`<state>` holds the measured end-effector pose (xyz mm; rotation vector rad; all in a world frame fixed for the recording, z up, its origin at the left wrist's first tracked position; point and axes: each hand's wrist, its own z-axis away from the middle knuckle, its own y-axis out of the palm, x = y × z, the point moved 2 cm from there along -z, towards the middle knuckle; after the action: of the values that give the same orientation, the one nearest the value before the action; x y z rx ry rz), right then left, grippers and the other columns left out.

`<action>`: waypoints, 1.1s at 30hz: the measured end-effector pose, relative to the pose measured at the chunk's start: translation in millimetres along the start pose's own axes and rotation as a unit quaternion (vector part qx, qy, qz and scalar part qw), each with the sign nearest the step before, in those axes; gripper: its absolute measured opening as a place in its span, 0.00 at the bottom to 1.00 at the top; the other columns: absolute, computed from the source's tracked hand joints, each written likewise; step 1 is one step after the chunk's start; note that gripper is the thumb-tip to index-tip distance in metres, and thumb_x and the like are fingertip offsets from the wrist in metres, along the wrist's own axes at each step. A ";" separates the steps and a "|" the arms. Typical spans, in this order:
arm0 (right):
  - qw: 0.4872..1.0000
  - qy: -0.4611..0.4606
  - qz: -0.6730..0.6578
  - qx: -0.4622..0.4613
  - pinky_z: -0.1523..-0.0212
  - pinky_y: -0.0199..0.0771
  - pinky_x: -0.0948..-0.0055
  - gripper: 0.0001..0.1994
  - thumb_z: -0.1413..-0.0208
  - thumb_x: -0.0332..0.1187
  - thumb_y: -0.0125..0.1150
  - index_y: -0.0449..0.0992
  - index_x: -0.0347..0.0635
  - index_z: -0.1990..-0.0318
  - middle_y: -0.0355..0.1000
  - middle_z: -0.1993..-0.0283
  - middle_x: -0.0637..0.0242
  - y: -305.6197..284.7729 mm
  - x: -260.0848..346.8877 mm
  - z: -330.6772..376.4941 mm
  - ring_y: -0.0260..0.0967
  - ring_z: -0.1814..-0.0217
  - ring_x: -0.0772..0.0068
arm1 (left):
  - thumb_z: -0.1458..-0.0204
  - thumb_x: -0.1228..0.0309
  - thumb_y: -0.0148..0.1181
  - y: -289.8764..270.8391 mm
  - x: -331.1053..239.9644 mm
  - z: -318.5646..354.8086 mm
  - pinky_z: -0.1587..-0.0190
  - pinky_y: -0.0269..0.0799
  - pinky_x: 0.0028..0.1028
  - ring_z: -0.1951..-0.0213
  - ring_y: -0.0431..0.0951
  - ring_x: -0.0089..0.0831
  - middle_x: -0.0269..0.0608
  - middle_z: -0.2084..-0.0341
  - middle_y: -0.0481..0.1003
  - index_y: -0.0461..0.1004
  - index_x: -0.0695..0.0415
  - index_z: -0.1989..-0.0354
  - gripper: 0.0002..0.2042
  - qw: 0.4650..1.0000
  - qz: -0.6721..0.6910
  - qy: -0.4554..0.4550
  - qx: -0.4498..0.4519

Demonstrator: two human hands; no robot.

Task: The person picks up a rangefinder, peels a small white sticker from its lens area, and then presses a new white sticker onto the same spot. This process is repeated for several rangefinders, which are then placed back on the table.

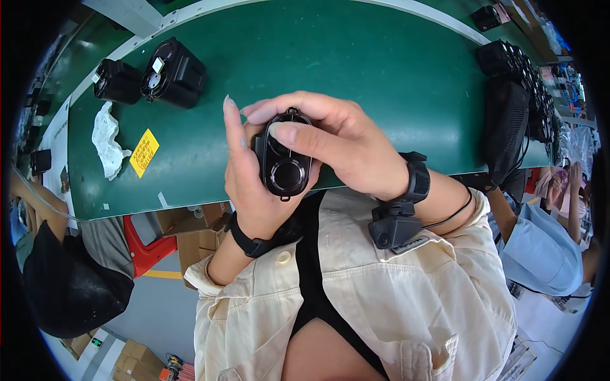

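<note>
Over green table point(394, 82): both hands clamped together on one black oval part point(284, 162).
Left hand point(251, 178): cradles it underneath.
Right hand point(337, 143): thumb pressing its top.

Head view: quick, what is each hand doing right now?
Left hand: closed around the small black device.
Right hand: closed on the same device, thumb pressing its top.

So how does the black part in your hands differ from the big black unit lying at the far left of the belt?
The held part is flatter, with two round recesses, gripped by both hands; the belt unit is bulkier and boxy, lying untouched on the green belt, showing a fan-like face. Both are black plastic.
</note>
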<state>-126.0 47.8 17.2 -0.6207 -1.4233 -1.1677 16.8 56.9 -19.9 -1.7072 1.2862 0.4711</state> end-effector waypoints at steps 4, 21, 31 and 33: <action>0.998 -0.063 -0.002 -0.027 0.40 0.62 0.72 0.17 0.34 0.37 0.45 0.68 0.37 0.44 0.66 0.42 0.59 2.7 -13.4 8.3 0.64 0.42 0.73 | 0.64 0.72 0.75 0.6 -7.6 4.2 0.56 0.73 0.34 0.58 0.78 0.46 0.53 0.58 0.75 0.41 0.70 0.33 0.53 1.000 0.009 -0.016 0.002; 0.978 -0.089 0.113 -0.150 0.59 0.73 0.74 0.16 0.44 0.38 0.63 0.69 0.44 0.51 0.71 0.57 0.69 -74.5 76.0 -93.0 0.70 0.58 0.79 | 0.63 0.70 0.74 -15.1 -20.7 -57.3 0.43 0.63 0.42 0.41 0.60 0.54 0.63 0.42 0.57 0.44 0.71 0.34 0.51 0.987 -0.102 0.089 -0.082; 0.640 -0.118 0.557 -0.515 0.50 0.70 0.62 0.25 0.49 0.44 0.64 0.71 0.37 0.48 0.73 0.56 0.55 -301.8 103.5 -181.7 0.71 0.53 0.55 | 0.59 0.78 0.67 -13.1 10.6 -38.3 0.35 0.52 0.41 0.38 0.59 0.47 0.58 0.39 0.55 0.47 0.69 0.35 0.42 0.992 0.043 0.047 -0.105; 0.453 -0.193 0.699 -0.519 0.46 0.68 0.60 0.24 0.50 0.42 0.64 0.72 0.36 0.49 0.72 0.53 0.51 -264.9 115.1 -178.2 0.69 0.48 0.50 | 0.58 0.80 0.64 -16.9 13.8 -33.4 0.35 0.52 0.41 0.38 0.60 0.46 0.57 0.39 0.55 0.48 0.68 0.36 0.40 0.987 0.062 0.051 -0.138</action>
<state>-309.8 -237.5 22.7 -2.4131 0.1532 -0.2431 30.1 22.0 -5.9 -1.9050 1.4612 0.6687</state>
